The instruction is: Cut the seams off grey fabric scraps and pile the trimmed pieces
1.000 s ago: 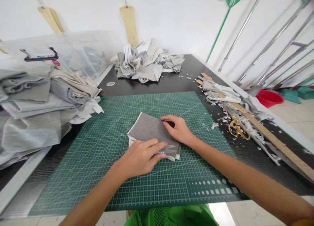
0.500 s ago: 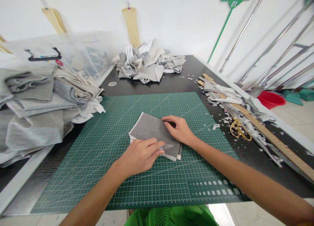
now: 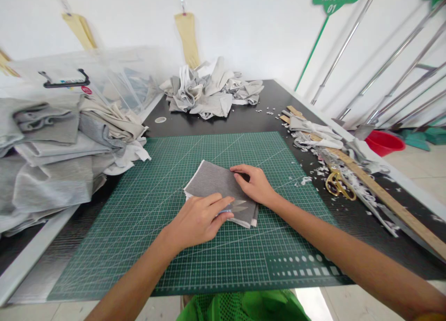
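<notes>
A stack of folded grey cloth (image 3: 218, 177) with white edging lies on the green cutting mat (image 3: 149, 181). My left hand (image 3: 198, 219) is closed around small thread snips (image 3: 239, 206), most of whose body is hidden in the palm. Their pointed blades stand a little apart, over the lower right part of the cloth. On the cloth's right side rests my right hand (image 3: 256, 184), thumb and forefinger close together at its upper edge; the other fingers are mostly hidden.
Heaps of grey cloth (image 3: 52, 172) lie at left by a clear plastic box (image 3: 114, 75); another cloth pile (image 3: 212, 91) sits at the back. Gold-handled scissors (image 3: 339, 185), a wooden ruler (image 3: 390, 193) and white scraps line the right side. A red basin (image 3: 385, 142) stands beyond.
The snips' blades have parted; before, they appeared together as one. My left hand has barely shifted, and my right hand and the cloth stay in place.
</notes>
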Available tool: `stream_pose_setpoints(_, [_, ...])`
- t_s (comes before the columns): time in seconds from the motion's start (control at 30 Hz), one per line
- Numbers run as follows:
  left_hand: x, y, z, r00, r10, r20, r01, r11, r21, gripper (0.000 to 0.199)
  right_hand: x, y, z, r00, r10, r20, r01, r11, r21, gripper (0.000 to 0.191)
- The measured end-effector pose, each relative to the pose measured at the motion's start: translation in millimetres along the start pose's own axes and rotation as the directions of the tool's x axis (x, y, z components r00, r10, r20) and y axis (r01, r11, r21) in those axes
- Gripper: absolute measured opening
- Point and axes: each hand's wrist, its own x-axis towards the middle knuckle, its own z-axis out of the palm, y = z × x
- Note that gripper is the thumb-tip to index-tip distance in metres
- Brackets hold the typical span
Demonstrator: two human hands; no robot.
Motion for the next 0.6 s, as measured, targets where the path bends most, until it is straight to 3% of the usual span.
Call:
stream_pose_setpoints(0.27, [-0.6, 1.4, -2.0, 1.000, -0.008, -0.014, 0.008, 1.000, -0.001, 0.030, -0.2, 0.1, 0.5, 1.000, -0.002, -0.003, 0.002, 1.000, 0.014, 0.026])
stream_pose_setpoints(0.43, [0.2, 2.6, -2.0, 0.997, -0.021, 0.070, 0.019, 0.999, 0.035, 0.026, -0.6, 2.4, 1.7, 1.000, 0.003, -0.020, -0.002, 1.000, 0.026, 0.024])
stream_pose_setpoints(0.53, [0.7, 1.0, -1.4, 1.000, -0.024, 0.008, 0.023, 0.999, 0.027, 0.026, 0.3, -11.8, -12.1, 0.985, -0.084, -0.150, 0.092, 0.995, 0.047, 0.028])
stream_pose_setpoints(0.6, [0.8, -1.0, -1.1, 0.999, -0.031, -0.034, 0.032, 0.999, 0.014, 0.027, -2.1, -37.3, -32.5, 0.944, -0.199, -0.261, 0.232, 0.967, 0.102, 0.047])
